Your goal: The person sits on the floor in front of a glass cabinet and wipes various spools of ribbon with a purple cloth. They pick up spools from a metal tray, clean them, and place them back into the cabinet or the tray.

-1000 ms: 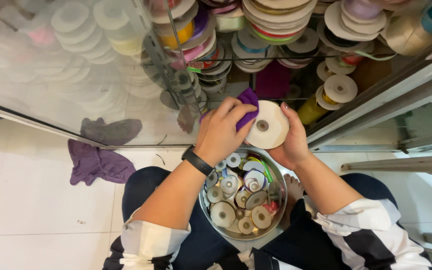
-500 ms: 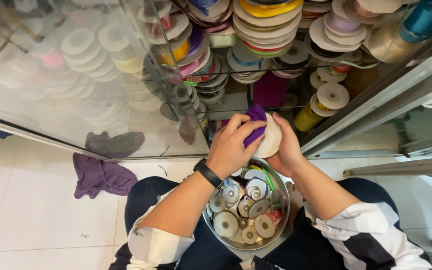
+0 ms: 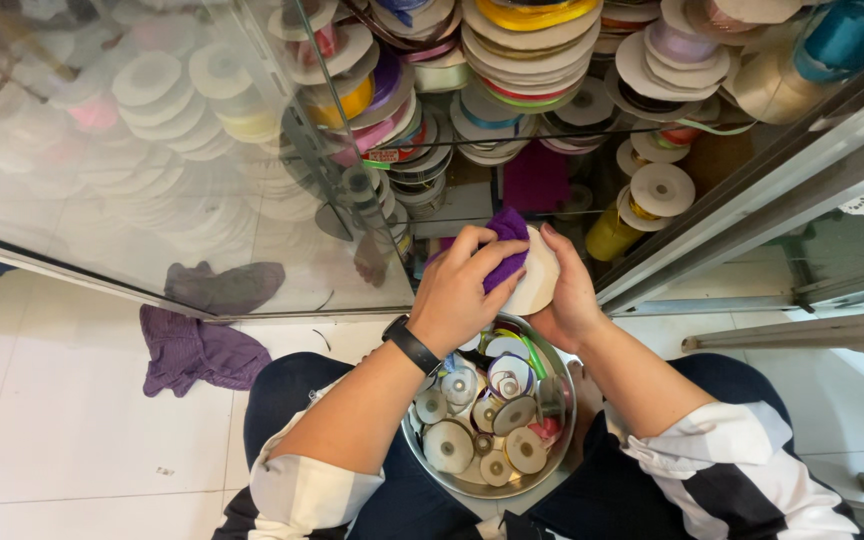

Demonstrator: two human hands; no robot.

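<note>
Wiping step: left hand fingers clamp purple cloth on white ribbon spool, right hand gripping it. Next calls for turning spool.

One head-worn camera looks almost straight down from above the seated person, close over the hands and the bowl in the lap. The top of the view faces into a glass cabinet; white floor fills the left.

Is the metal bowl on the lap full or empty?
Nearly full: the metal bowl holds many ribbon spools up near its rim.
</note>
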